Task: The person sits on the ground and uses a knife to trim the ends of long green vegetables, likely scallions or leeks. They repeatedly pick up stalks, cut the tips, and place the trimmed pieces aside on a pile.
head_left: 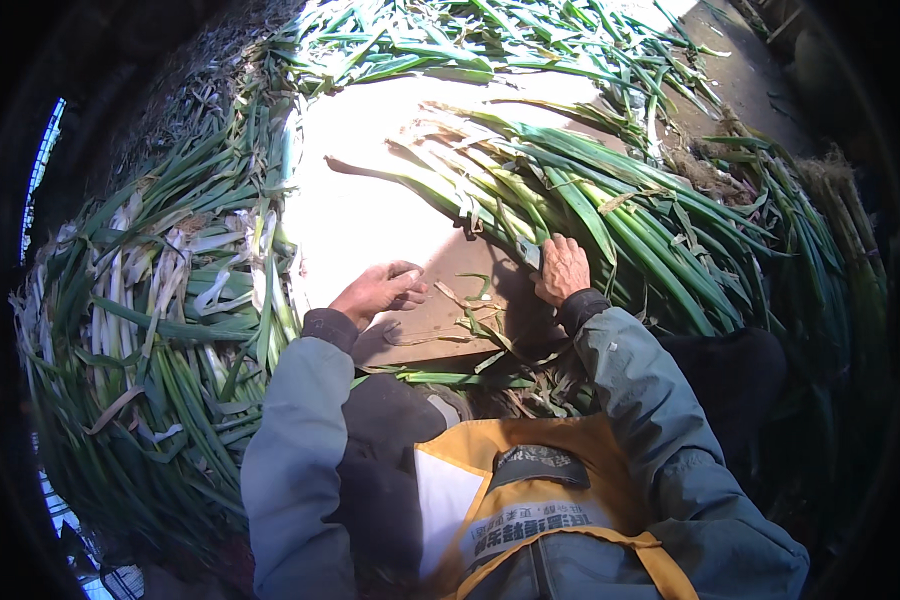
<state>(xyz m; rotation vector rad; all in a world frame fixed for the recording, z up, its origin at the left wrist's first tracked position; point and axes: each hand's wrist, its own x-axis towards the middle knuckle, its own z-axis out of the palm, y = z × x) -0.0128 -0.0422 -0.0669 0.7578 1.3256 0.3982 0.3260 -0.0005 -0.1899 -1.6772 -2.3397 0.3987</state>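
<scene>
The stalk [530, 250] at the near end of the leek pile [590, 190] is clamped in the right hand [562, 268] and is best drawn out along its length, while the left hand [382, 290], fingers loosely curled and empty, is kept steady on the board [370, 210].

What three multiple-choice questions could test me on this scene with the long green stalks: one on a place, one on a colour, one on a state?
1. Where is the right hand?
A. On the green stalks
B. On the apron
C. In the air above the board

2. What colour is the apron?
A. Red
B. Yellow
C. White

3. How is the left hand?
A. Gripping a thick bundle
B. Flat and spread wide
C. Fingers curled over the board

Answers: 1 A, it rests at the bundle's base. 2 B, its bib and straps are yellow. 3 C, the fingers bend loosely inward; whether they pinch something small is unclear.
</scene>
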